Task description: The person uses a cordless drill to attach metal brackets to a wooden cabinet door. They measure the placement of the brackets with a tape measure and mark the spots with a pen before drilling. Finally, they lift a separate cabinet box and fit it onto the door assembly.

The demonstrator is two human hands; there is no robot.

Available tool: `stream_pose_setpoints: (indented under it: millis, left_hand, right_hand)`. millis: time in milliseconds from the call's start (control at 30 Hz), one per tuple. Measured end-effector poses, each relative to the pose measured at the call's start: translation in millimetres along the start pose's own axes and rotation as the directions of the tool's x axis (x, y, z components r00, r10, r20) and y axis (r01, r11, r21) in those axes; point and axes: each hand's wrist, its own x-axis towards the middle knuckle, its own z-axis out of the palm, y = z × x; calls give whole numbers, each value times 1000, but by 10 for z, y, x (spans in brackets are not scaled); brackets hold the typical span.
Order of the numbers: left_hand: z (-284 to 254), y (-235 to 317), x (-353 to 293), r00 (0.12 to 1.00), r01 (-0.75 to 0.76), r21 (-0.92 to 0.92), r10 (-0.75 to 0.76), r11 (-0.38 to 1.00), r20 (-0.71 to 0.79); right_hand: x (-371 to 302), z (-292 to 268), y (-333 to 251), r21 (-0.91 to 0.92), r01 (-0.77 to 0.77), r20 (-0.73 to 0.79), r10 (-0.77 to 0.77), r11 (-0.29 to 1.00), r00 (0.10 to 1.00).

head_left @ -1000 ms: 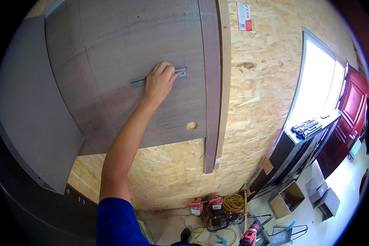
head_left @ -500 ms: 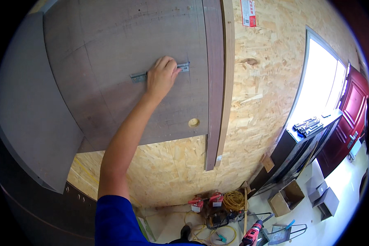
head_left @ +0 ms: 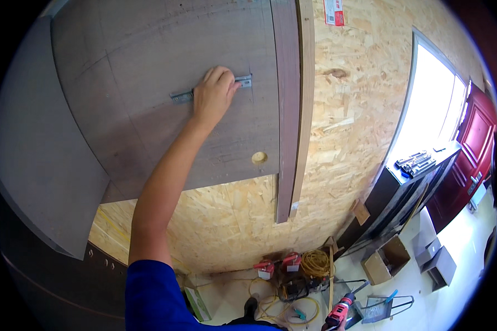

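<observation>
My left hand (head_left: 213, 95), at the end of a raised arm in a blue sleeve, is closed around the middle of a metal drawer slide (head_left: 244, 83). The slide lies nearly level against an upright grey-brown panel (head_left: 204, 149), its two ends showing on either side of my fingers. Thin marked lines run over the panel, and a round hole (head_left: 259, 158) sits near its lower right corner. Low at the bottom edge, my right hand (head_left: 341, 322) grips a red and black cordless drill (head_left: 339, 310), mostly cut off by the picture's edge.
A grey side panel (head_left: 44, 143) juts out at left. Behind stands a chipboard wall (head_left: 353, 110) with upright wooden strips (head_left: 290, 99). Several metal slides (head_left: 417, 163) lie on a dark cabinet at right. On the floor are a cardboard box (head_left: 386, 260), a coiled yellow hose (head_left: 316, 263) and a compressor (head_left: 298, 288).
The panel, slide and left hand sit slightly higher and further left in the picture. My left hand keeps its hold on the slide, and the drill stays low at the bottom right.
</observation>
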Motion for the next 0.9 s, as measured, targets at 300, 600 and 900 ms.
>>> stream_pose_setpoints:
  millis: [300, 600, 900]
  left_hand:
    - [-32, 34, 6, 999, 18, 30, -19, 999, 34]
    - [-63, 78, 49, 997, 27, 39, -30, 999, 69]
    - [-69, 90, 57, 983, 81, 71, -92, 994, 158]
  right_hand:
    - [-26, 3, 2, 4, 1, -11, -1, 1000, 1000]
    - [-20, 23, 31, 9, -2, -23, 2, 1000, 1000]
    - [-24, -36, 103, 18, 10, -26, -10, 1000, 1000]
